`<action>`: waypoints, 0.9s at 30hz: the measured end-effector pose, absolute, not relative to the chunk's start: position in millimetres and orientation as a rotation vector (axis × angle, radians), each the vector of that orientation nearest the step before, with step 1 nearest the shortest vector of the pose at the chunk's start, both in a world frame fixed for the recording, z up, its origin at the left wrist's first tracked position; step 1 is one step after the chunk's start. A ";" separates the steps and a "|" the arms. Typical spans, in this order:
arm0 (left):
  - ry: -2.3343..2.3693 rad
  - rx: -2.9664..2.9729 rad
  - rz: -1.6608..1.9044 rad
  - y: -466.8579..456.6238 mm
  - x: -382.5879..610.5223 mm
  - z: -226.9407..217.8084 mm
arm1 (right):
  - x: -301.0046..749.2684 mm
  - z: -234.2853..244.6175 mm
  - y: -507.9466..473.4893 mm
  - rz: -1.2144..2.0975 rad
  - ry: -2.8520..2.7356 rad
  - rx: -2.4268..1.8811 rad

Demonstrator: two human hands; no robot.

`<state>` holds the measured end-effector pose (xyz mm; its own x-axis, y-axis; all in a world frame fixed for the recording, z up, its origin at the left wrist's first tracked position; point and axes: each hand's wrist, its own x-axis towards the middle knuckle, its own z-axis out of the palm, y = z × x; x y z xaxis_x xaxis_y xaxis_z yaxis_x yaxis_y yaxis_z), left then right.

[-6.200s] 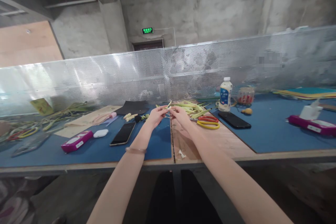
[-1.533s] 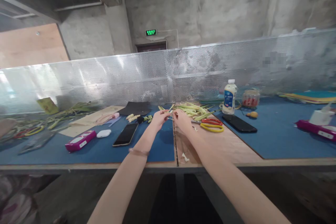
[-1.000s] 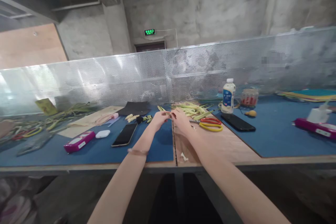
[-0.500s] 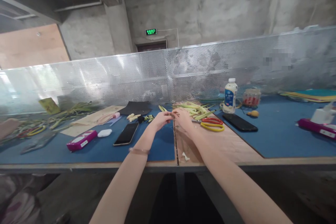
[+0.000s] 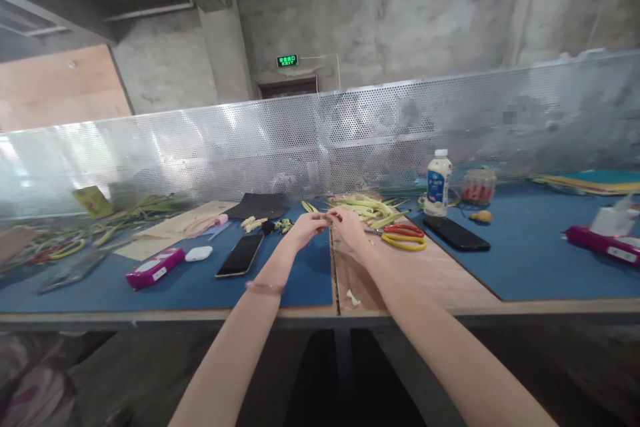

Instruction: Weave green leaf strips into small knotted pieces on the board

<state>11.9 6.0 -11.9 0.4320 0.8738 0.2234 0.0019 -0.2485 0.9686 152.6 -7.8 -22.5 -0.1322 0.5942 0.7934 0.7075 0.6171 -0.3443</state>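
Observation:
My left hand (image 5: 307,229) and my right hand (image 5: 347,223) meet fingertip to fingertip over the seam in the tabletop. Both are pinched closed around something too small to make out. Just behind them lies a heap of pale green leaf strips (image 5: 367,208). Scissors with red and yellow handles (image 5: 404,237) rest to the right of my right hand, blades partly hidden by it. Left of my left hand are small green pieces (image 5: 284,225) and cream-coloured pieces (image 5: 254,223). A white scrap (image 5: 353,298) lies near the table's front edge.
A phone (image 5: 241,255), a white earbud case (image 5: 199,253) and a purple box (image 5: 155,269) lie on the left blue mat. To the right stand a milk bottle (image 5: 437,187) and a jar (image 5: 478,187), with a black phone (image 5: 457,233) before them. A perforated metal screen (image 5: 280,140) closes the back.
Hardly anything differs. My fingers have shifted very slightly while staying pinched together; the things on the table keep their places.

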 end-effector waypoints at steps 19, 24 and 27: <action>0.754 1.736 1.108 -0.1 12.7 -8.3 | 156.2 -26.2 1.9 -0.070 -1.668 -1.098; 0.701 1.787 1.128 -3.9 12.1 -5.6 | 155.9 -23.8 0.1 -0.034 -1.653 -1.125; 0.695 1.813 1.136 -4.7 12.5 -4.6 | 156.2 -22.8 -0.4 -0.007 -1.643 -1.136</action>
